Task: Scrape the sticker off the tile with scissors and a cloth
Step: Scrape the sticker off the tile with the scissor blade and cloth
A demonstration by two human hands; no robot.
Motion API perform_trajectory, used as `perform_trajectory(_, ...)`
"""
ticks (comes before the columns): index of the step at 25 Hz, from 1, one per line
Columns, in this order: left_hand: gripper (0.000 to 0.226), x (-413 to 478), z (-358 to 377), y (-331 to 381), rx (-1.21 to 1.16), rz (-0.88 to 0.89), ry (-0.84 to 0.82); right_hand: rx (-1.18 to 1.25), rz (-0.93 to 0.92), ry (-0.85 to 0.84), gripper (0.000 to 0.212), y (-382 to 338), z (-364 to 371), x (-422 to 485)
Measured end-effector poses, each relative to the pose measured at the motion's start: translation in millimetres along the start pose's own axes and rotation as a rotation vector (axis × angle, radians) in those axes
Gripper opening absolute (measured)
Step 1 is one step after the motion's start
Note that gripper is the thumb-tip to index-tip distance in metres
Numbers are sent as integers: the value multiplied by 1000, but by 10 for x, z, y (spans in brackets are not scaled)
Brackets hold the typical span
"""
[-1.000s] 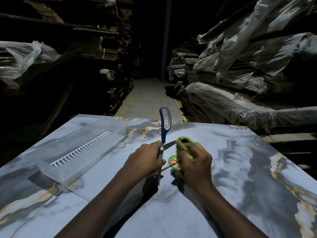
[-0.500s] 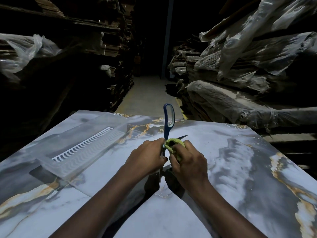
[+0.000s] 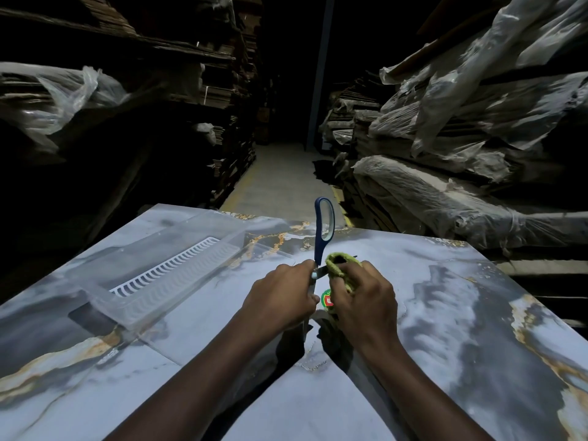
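A clear plastic tray (image 3: 152, 300) blocks the tile's (image 3: 477, 329) left side, near the left hand (image 3: 280, 300). Right of the right hand (image 3: 362, 303) the tile offers open passage; plastic-wrapped stacks (image 3: 461, 198) rise beyond.

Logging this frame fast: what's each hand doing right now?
Left hand: grips the scissors.
Right hand: holds the green cloth.

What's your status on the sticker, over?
Left hand grips scissors, right hand holds green cloth at the blade. Sticker still on tile, part hidden between hands. Clear tray off left, not in the way.
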State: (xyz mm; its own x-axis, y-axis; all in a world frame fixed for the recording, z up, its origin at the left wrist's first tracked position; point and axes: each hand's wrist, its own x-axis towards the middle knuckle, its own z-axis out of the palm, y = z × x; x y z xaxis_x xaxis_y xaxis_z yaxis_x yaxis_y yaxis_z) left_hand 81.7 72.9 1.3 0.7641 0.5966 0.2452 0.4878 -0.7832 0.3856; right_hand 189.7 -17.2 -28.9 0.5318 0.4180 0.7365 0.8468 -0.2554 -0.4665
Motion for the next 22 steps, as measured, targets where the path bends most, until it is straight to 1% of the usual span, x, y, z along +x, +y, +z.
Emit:
perform_trajectory(1, 22, 4, 5, -2, 0, 10, 7, 31, -41, -14, 22, -5, -6, -37)
perform_trajectory(3, 20, 35, -1, -31, -18, 12, -10, 18, -125, -55, 24, 26, 42, -94)
perform_trajectory(4, 22, 56, -2, -46, -32, 4, -34, 8, -76, -40, 23, 88, 79, -70)
perform_trajectory(6, 25, 77, 11, -56, -52, -15, -65, 74, 219, 61, 21, 270, 93, 77)
perform_trajectory(7, 27, 82, 22, -61, -48, -20, -74, 130, 322, 135, 21, 345, 72, 126)
perform_trajectory(8, 28, 87, 31, -70, -46, -21, -84, 168, 307, 193, 21, 396, 54, 118)
perform_trajectory(9, 27, 104, 34, -92, -62, -13, -91, 184, 209, 203, 20, 372, 33, 79)
perform_trajectory(10, 25, 127, 33, -118, -99, -3, -103, 192, 80, 147, 19, 312, 22, 22)
perform_trajectory(11, 24, 146, 31, -144, -137, 7, -117, 181, -36, 41, 17, 233, 34, -51)
perform_trajectory(12, 24, 157, 23, -163, -157, 18, -128, 129, -98, -61, 16, 204, 69, -86)
perform_trajectory(13, 26, 153, 15, -166, -160, 22, -134, 64, -88, -108, 15, 238, 103, -68)
perform_trajectory(14, 27, 147, 15, -163, -154, 19, -132, 16, 10, -96, 16, 288, 122, -7)
perform_trajectory(15, 26, 142, 23, -156, -140, 18, -125, 11, 170, -45, 20, 352, 128, 63)
perform_trajectory(16, 25, 139, 34, -142, -116, 22, -115, 57, 326, 28, 24, 409, 97, 113)
perform_trajectory(17, 26, 139, 47, -130, -89, 26, -110, 120, 417, 121, 26, 453, 50, 134)
perform_trajectory(18, 26, 146, 49, -129, -77, 25, -104, 169, 415, 210, 26, 463, 11, 133)
perform_trajectory(19, 26, 162, 43, -142, -90, 15, -106, 211, 343, 242, 25, 417, -18, 122)
perform_trajectory(20, 26, 170, 36, -155, -112, 0, -113, 237, 223, 192, 25, 342, -26, 88)
perform_trajectory(22, 25, 161, 37, -159, -116, -2, -112, 239, -3, -22, 27, 154, 24, -46)
